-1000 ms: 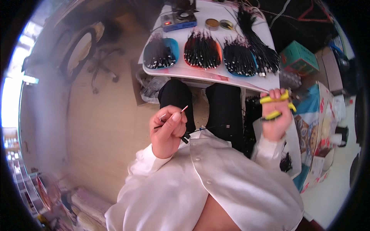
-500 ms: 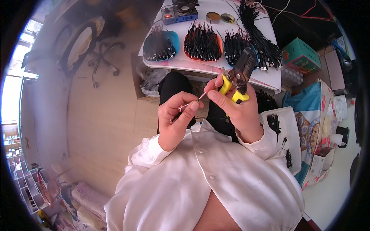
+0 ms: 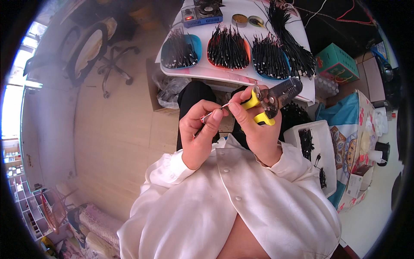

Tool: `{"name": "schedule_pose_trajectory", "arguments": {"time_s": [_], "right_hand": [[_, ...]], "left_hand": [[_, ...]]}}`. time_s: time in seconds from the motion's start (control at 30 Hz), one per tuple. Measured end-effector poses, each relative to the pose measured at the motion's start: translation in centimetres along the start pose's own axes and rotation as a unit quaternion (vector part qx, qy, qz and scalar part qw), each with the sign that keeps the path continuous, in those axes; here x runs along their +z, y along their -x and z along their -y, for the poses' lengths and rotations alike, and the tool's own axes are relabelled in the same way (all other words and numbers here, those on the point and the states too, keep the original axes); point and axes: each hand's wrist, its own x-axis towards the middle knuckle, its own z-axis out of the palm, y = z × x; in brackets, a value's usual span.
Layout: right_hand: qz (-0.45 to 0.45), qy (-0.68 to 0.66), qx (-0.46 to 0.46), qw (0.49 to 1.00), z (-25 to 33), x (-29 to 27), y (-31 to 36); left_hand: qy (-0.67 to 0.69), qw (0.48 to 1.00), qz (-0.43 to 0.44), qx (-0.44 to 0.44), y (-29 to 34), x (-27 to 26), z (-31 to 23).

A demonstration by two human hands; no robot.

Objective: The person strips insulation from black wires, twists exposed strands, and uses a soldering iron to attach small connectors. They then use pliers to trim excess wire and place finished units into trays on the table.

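Note:
My left hand point(image 3: 199, 131) is closed, thumb and forefinger pinching a thin black cable with red and white wires point(image 3: 205, 116). Close beside it on the right, my right hand point(image 3: 262, 136) holds a wire stripper point(image 3: 280, 96) with yellow grips and dark jaws. The tool lies across the right palm and fingers, its jaws pointing right and away from me. The right thumb and forefinger also meet at the fine wire ends between the two hands. Exactly how the wire tips lie there is too small to make out.
On the white table point(image 3: 228, 77) ahead stand a blue tray point(image 3: 197, 45), an orange tray point(image 3: 247, 54) and another blue tray, all heaped with black cables. A blue device point(image 3: 202, 19) and round tins point(image 3: 239, 20) sit behind. At right is a white bin point(image 3: 328, 172) with black pieces.
The wire stripper has swung from pointing up and away to pointing more to the right. My right hand has shifted slightly left, nearer my left hand, which keeps its pinch on the cable.

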Motion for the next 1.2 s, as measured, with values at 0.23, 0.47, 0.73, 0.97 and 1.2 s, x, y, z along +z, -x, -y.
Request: {"name": "schedule_pose_trajectory", "arguments": {"time_s": [0.23, 0.47, 0.73, 0.97, 1.2], "right_hand": [[0.007, 0.033, -0.041, 0.999, -0.4, 0.4, 0.0], [0.004, 0.054, -0.040, 0.998, -1.7, 0.4, 0.8], [0.154, 0.006, 0.171, 0.973, -0.1, -2.3, 0.9], [0.265, -0.025, 0.299, 0.916, 0.1, -3.2, 1.6], [0.272, -0.011, 0.309, 0.911, 0.8, -3.2, 1.6]], "left_hand": [[0.001, 1.000, 0.001, 0.001, 0.0, 0.1, 0.2], [0.053, 0.998, -0.029, -0.006, 0.0, 0.1, 0.3], [0.047, 0.998, -0.045, 0.010, -0.2, -0.4, 0.2], [0.093, 0.994, -0.054, -0.030, -0.3, 0.5, -1.0], [0.008, 0.996, -0.094, -0.001, -0.6, 0.6, -1.2]]}}
